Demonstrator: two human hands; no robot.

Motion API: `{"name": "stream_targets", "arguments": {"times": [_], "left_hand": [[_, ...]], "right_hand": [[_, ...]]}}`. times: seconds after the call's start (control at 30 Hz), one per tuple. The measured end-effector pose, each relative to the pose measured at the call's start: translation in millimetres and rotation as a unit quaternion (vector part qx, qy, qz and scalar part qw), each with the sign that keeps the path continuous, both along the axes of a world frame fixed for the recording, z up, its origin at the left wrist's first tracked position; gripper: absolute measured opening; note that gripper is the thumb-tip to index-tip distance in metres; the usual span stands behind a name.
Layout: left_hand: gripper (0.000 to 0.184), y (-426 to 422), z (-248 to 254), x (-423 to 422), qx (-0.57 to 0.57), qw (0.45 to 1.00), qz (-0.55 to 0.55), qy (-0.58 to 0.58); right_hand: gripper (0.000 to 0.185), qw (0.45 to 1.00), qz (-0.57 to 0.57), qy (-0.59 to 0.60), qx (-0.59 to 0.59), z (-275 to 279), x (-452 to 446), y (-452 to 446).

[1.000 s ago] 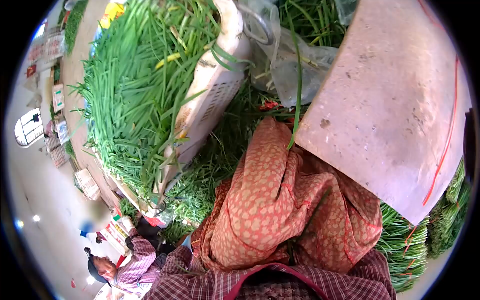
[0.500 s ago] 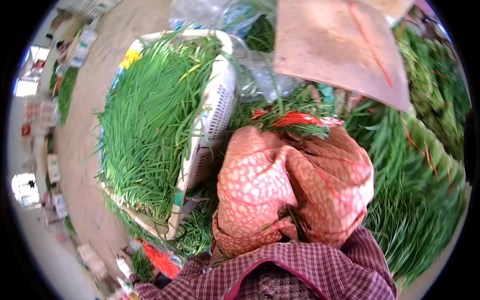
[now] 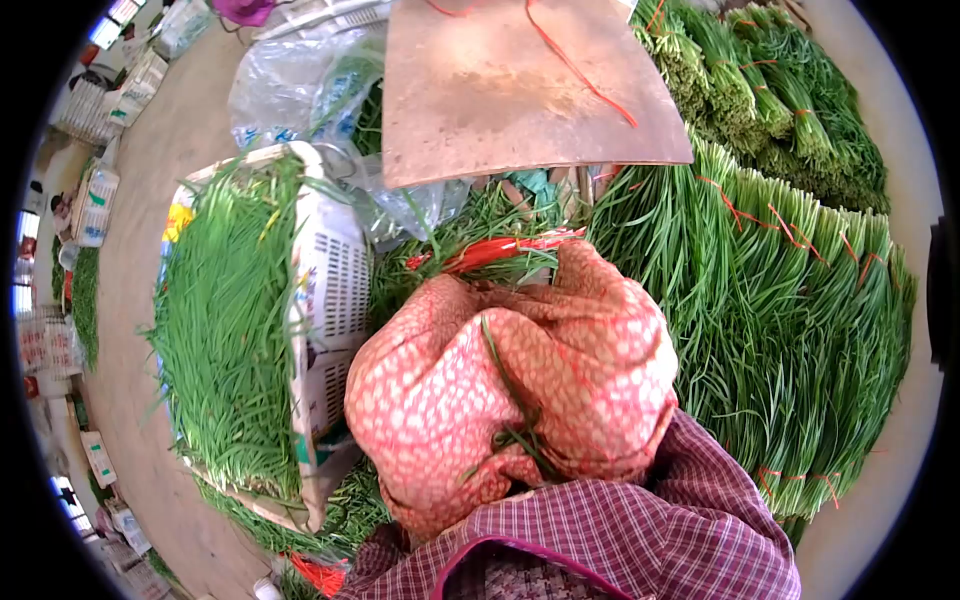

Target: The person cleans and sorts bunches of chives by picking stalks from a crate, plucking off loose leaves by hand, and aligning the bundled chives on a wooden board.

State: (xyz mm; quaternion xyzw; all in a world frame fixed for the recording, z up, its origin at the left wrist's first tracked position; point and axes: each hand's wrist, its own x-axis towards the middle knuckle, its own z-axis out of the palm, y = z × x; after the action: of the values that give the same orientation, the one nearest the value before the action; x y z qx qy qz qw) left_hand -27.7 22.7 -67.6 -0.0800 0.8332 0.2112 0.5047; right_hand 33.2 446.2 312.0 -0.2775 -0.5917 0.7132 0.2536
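Observation:
Neither of my hands shows; the plaid sleeves run down to the bottom edge. A red cloth with pale spots (image 3: 430, 400) covers my lap, and a few loose green stalks (image 3: 505, 370) lie in its fold. Beyond my knees, a bundle of red ties (image 3: 490, 250) rests on loose greens. A worn flat board (image 3: 520, 100) stands at the top centre with a red string (image 3: 580, 70) on it. To the left, a white slatted crate (image 3: 335, 285) is heaped with long green leaves (image 3: 230, 320).
Tied bundles of greens (image 3: 780, 330) are stacked along the right, with more bundles (image 3: 750, 85) behind them. Clear plastic bags (image 3: 290, 85) lie beyond the crate. Floor (image 3: 130, 400) runs along the left, with distant crates and boxes (image 3: 97, 205) past it.
The view has swung rightward, so the crate, lap and board sit farther left. More of the stacked bundles shows at right. The other person at lower left has gone from view.

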Motion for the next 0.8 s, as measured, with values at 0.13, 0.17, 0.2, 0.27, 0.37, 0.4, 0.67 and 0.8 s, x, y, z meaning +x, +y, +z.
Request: {"name": "stream_targets", "arguments": {"times": [0.13,0.17,0.2,0.27,0.37,0.4,0.67,0.8], "left_hand": [[0.036,43,-8,2,-0.018,1.000,-0.008,-0.016],[0.036,52,-11,4,-0.026,0.999,-0.004,-0.021],[0.035,63,-16,4,-0.030,0.999,-0.003,-0.027],[0.035,75,-18,3,-0.047,0.998,-0.003,-0.043],[0.035,85,-13,0,-0.062,0.996,-0.005,-0.061],[0.035,86,-9,0,-0.063,0.996,-0.005,-0.065],[0.034,84,-3,6,-0.026,0.999,0.010,-0.019],[0.033,69,-1,7,-0.036,0.999,-0.009,0.030]], "right_hand": [[0.025,0.943,0.026,-0.093,0.318,-44,-18,29],[0.025,0.932,0.045,-0.113,0.340,-59,-23,37],[0.025,0.926,0.061,-0.139,0.347,-75,-27,44],[0.025,0.914,0.096,-0.198,0.341,-111,-31,56],[0.025,0.886,0.135,-0.306,0.320,-160,-20,62],[0.025,0.872,0.147,-0.345,0.315,-176,-11,61],[0.026,0.723,0.194,-0.547,0.376,-271,69,48],[0.028,0.670,0.198,-0.589,0.405,-288,86,56]]}}
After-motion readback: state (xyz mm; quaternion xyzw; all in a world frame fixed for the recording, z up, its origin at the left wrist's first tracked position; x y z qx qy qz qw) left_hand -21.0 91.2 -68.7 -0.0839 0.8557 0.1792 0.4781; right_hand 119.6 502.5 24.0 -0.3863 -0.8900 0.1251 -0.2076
